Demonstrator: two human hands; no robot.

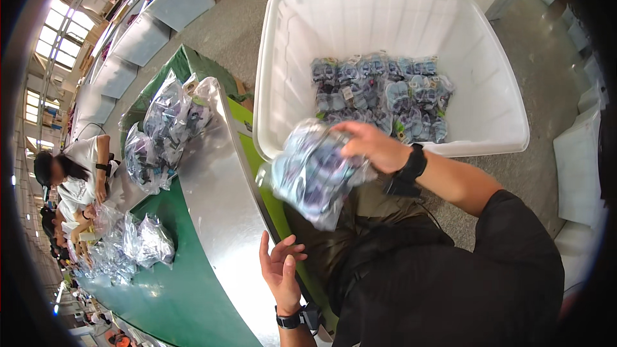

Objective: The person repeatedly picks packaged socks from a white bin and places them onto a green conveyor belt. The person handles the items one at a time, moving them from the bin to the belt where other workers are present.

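My right hand (376, 146) grips the upper right edge of a clear plastic bag of light-blue and purple footwear (310, 177), which looks like sandals and is slightly blurred. The bag hangs in front of the near left corner of a large white plastic bin (392, 16), close to the metal table edge. Inside the bin, several similar bags of footwear (366, 87) lie in rows on the bottom. My left hand (283, 272) is raised beside the table edge below the held bag, palm up, fingers apart, with nothing in it.
At left, a metal-edged table (215, 180) with a green conveyor belt (199, 276) carries a pile of bagged footwear (170, 128) and more clear bags (151, 241). Co-workers (77, 167) stand across the belt. White bins (581, 160) line the right side and the far left.
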